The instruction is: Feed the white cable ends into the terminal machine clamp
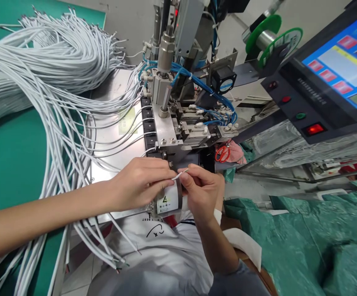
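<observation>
Between my hands runs the end of a thin white cable [177,177], just in front of a bench machine [166,135]. My left hand [144,179] pinches the cable from the left with thumb and fingers. From the right, the thumb and forefinger of my right hand [201,187] close on its tip; the fingers hide the very end. Several white cables [129,133] lead from the left into a row of black slots [148,123] along the machine's side. Below my hands a white label with a warning triangle [167,199] shows on the machine's front.
A big bundle of white cables [58,53] lies on the green mat [8,164], with loose ends hanging over the near edge. To the right are a control screen [344,61], a green-flanged spool [266,39], red-handled scissors [223,153] and green plastic sheeting [289,234].
</observation>
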Tool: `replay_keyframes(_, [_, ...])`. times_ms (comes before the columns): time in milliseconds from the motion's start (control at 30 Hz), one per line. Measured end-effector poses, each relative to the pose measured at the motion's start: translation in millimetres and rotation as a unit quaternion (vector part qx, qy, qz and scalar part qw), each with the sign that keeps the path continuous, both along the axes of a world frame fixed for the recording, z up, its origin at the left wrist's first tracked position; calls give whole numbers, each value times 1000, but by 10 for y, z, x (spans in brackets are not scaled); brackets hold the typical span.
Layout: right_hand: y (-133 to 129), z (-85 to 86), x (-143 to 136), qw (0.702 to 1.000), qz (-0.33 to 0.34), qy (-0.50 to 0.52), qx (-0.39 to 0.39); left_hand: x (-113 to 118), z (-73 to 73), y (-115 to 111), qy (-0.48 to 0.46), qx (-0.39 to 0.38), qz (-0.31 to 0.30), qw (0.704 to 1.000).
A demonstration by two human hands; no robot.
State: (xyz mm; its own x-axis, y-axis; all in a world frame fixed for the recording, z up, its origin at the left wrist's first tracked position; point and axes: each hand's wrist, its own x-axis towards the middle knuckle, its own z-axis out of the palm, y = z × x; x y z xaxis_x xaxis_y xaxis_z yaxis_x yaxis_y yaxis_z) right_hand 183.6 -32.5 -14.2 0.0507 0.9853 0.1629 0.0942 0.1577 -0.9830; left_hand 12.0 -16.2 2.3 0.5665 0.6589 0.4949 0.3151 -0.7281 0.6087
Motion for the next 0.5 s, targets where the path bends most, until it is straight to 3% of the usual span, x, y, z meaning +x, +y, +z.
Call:
replay_keyframes(100, [-10, 17, -20, 996, -25, -56, 59, -11, -9, 13, 23, 53, 12, 998])
replay_keyframes(233, [32, 128, 43, 976, 0, -153, 153, -27, -20, 50, 53, 147, 28, 987])
replay_keyframes(367, [33, 125, 5, 988, 26, -88, 127, -11, 18, 37, 17, 98, 15, 995])
replay_keyframes(500, [-14, 66, -73, 985, -21, -69, 157, -6, 51, 25, 4, 57, 9, 998])
